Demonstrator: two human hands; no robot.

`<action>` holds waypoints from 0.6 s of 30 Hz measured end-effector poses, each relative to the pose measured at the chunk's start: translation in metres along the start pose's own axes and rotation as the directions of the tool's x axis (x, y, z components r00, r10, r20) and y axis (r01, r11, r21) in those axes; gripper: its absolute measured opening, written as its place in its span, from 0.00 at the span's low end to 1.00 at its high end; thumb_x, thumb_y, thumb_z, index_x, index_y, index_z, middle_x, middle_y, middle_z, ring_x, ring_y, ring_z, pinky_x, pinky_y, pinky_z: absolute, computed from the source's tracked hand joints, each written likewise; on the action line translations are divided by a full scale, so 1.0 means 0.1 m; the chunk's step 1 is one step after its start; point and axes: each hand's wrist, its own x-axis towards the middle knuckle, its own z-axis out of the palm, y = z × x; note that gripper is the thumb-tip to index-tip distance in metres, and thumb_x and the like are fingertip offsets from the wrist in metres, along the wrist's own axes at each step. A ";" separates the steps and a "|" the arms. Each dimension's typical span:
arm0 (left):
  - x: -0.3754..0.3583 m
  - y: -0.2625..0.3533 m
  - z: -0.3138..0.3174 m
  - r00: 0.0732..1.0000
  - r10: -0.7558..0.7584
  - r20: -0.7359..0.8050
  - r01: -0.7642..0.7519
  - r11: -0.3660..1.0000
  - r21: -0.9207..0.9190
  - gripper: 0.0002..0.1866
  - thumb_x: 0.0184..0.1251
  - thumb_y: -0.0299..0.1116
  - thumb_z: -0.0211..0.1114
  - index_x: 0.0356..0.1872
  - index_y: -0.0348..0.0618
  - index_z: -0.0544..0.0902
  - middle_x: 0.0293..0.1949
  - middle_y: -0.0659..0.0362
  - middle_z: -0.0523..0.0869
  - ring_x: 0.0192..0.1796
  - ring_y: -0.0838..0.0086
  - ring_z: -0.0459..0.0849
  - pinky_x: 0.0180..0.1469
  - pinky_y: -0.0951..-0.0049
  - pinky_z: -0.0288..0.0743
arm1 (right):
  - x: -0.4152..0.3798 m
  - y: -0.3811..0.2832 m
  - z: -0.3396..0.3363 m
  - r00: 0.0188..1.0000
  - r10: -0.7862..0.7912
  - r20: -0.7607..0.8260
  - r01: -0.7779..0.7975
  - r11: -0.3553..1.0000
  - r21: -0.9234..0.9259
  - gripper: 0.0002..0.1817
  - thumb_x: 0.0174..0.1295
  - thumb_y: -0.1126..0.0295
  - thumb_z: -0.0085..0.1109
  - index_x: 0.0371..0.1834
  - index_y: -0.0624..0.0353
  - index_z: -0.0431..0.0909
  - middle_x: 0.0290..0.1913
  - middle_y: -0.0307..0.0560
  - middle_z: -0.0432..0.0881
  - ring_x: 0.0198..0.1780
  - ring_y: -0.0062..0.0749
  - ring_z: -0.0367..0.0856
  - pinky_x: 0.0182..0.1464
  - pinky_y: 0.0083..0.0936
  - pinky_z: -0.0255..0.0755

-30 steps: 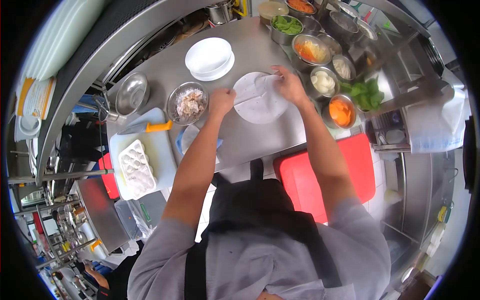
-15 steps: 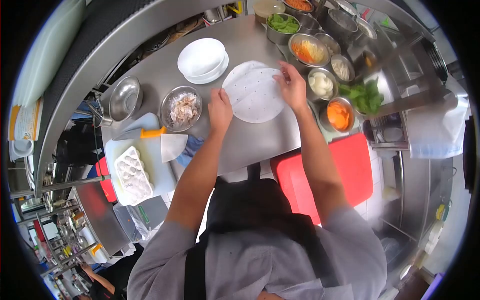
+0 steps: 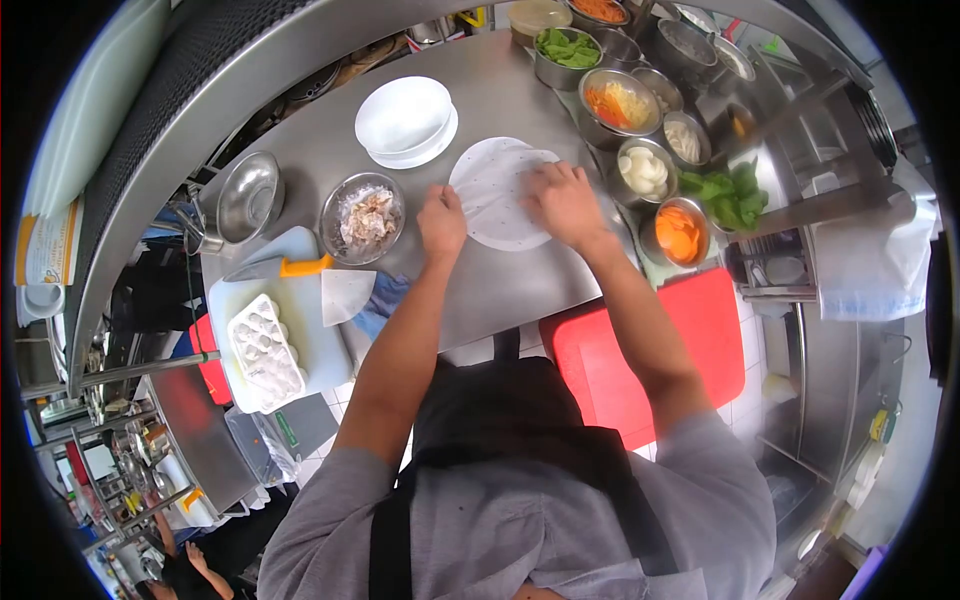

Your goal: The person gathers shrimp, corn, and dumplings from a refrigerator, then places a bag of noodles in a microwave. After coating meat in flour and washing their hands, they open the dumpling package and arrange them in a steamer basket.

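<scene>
A round white sheet of perforated paper (image 3: 492, 205) lies on the steel worktop in front of me, small holes dotted over it and a crease near its upper side. My left hand (image 3: 441, 222) is closed at the paper's left edge, fingers curled. Over the paper's right half is my right hand (image 3: 568, 207), its fingertips smeared by motion and covering that part of the sheet. Left of my left hand stands a steel bowl of pale shredded food in white powder (image 3: 364, 218). Two stacked white bowls (image 3: 402, 115) are just beyond the paper.
Steel bowls of sliced carrot (image 3: 677, 232), white slices (image 3: 643, 172) and shredded vegetables (image 3: 617, 102) line the right side. At left, a cutting board (image 3: 330, 350) carries a yellow-handled knife (image 3: 305, 266) and a white egg tray (image 3: 266, 345). A red lid (image 3: 650, 360) sits below the counter's edge.
My right hand has moved left from the paper's right edge onto its surface. The paper's upper edge has shifted down a little. My left hand stays nearly in place.
</scene>
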 end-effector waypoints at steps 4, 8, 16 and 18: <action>-0.04 0.24 -0.23 0.998 -0.069 0.009 0.069 0.998 0.010 0.12 0.70 0.35 0.56 0.45 0.38 0.79 0.40 0.43 0.84 0.45 0.48 0.83 0.51 0.53 0.74 | -0.06 0.01 0.06 1.000 0.011 0.012 -0.011 1.000 0.001 0.22 0.56 0.59 0.65 0.52 0.57 0.80 0.56 0.44 0.79 0.59 0.38 0.72 0.58 0.38 0.64; 0.08 0.56 -0.17 0.714 0.617 0.331 -0.673 0.736 0.078 0.16 0.62 0.27 0.59 0.51 0.36 0.78 0.53 0.47 0.78 0.59 0.52 0.74 0.60 0.57 0.70 | -0.03 0.06 -0.03 1.000 0.012 -0.002 -0.012 1.000 0.014 0.22 0.55 0.60 0.65 0.52 0.58 0.80 0.58 0.44 0.78 0.59 0.38 0.73 0.57 0.40 0.65; 0.15 0.40 0.02 0.471 0.483 0.738 -0.775 0.626 0.086 0.31 0.56 0.24 0.64 0.64 0.35 0.70 0.64 0.44 0.69 0.65 0.48 0.68 0.69 0.57 0.64 | 0.03 0.00 0.04 0.986 -0.003 0.164 0.017 0.996 -0.084 0.19 0.58 0.57 0.62 0.48 0.58 0.81 0.50 0.43 0.82 0.56 0.34 0.76 0.56 0.42 0.64; 0.16 0.48 0.04 0.461 0.359 0.812 -0.764 0.626 0.157 0.38 0.52 0.25 0.69 0.67 0.35 0.65 0.66 0.42 0.65 0.68 0.46 0.65 0.69 0.56 0.65 | 0.04 0.02 0.06 0.972 0.015 0.234 0.013 0.993 -0.120 0.18 0.60 0.58 0.59 0.47 0.59 0.81 0.48 0.43 0.83 0.56 0.33 0.77 0.56 0.42 0.64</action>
